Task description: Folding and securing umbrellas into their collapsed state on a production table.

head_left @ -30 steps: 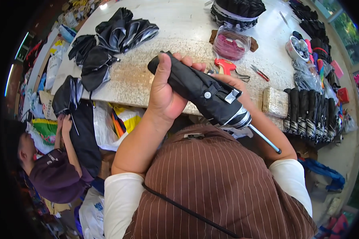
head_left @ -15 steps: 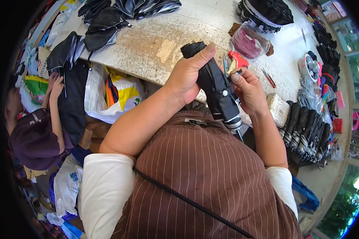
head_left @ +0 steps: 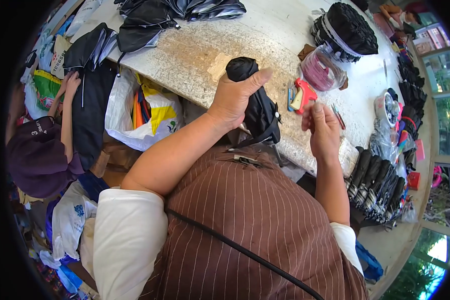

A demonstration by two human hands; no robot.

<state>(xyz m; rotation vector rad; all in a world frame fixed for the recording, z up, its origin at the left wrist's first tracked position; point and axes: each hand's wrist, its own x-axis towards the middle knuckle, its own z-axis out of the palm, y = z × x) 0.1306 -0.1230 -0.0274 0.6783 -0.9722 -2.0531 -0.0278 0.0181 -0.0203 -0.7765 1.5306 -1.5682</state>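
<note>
My left hand (head_left: 237, 100) grips a folded black umbrella (head_left: 261, 114) around its upper part. It holds the umbrella nearly upright over the near edge of the pale stone table (head_left: 195, 47), with the lower end against my brown striped shirt. My right hand (head_left: 322, 127) is off the umbrella, a short way to its right. Its fingertips are pinched together, and I see nothing between them. It hovers just below a red tagging tool (head_left: 303, 95) lying on the table.
A clear jar with pink contents (head_left: 323, 70) and a bundle of black umbrellas (head_left: 349, 27) stand behind the red tool. Folded umbrellas (head_left: 377, 185) line the right edge. Loose black umbrellas (head_left: 150, 20) lie far left. Another person in a purple cap (head_left: 35, 155) crouches beside a white bag (head_left: 145, 112).
My right hand has let go of the umbrella's lower end and lifted toward the red tool. The left hand alone now holds the umbrella, tipped more upright.
</note>
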